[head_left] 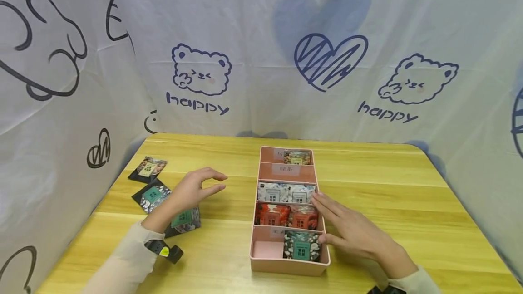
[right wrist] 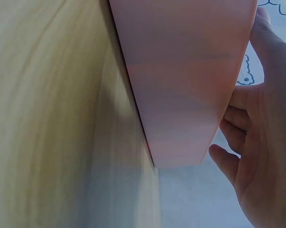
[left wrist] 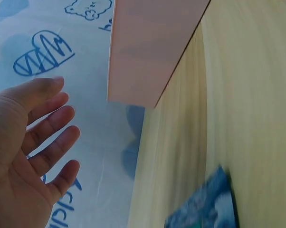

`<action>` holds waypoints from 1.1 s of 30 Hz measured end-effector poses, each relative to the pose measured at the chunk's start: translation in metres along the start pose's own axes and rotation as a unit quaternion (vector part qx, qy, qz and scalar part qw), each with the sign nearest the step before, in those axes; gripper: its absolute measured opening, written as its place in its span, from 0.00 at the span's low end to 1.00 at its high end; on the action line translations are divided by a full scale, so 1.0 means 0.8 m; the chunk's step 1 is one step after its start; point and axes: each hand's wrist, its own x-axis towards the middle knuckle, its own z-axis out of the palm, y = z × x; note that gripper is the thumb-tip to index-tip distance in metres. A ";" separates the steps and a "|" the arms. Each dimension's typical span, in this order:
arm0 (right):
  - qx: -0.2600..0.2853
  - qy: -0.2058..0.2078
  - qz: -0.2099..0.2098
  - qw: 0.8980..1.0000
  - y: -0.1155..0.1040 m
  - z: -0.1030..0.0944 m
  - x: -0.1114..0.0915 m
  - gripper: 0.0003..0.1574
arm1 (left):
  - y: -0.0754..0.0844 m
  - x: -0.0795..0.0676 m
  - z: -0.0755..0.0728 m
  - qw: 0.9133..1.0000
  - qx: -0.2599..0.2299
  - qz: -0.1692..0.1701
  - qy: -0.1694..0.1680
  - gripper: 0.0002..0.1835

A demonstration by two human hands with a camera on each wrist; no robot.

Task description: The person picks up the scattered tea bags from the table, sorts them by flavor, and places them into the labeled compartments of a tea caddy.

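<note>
A long pink divided box (head_left: 289, 267) stands on the table, holding small tea sachets in rows. White sachets (head_left: 273, 193) fill the middle compartment, with red sachets (head_left: 273, 215) just nearer. In the front compartment a green-labelled sachet (head_left: 301, 245) lies to the right, and a yellow-labelled one (head_left: 297, 157) is in the farthest compartment. My right hand (head_left: 353, 230) rests along the box's right rim, fingers extended, thumb near the green-labelled sachet. To the left of the box, my left hand (head_left: 195, 188) hovers with fingers loosely bent and nothing in them.
Under and beyond the left forearm lie loose sachets: a yellow-labelled one (head_left: 148, 168), a green-labelled one (head_left: 151, 195) and another green-labelled one (head_left: 189, 222) partly covered by the arm. Printed white cloth (head_left: 261, 90) hangs behind the wooden table (head_left: 388, 176) and at its sides.
</note>
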 end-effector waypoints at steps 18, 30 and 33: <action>0.022 -0.005 0.013 1.000 0.001 0.000 0.000 0.53 | -0.048 -0.050 -0.030 0.998 -0.005 -0.028 -0.062 0.22; 0.026 -0.008 0.015 1.000 0.001 0.003 -0.001 0.54 | -0.076 -0.066 -0.026 0.985 -0.057 -0.046 -0.154 0.34; 0.029 -0.008 0.017 0.999 0.001 0.002 -0.001 0.54 | -0.079 -0.066 -0.025 0.984 -0.055 -0.045 -0.166 0.36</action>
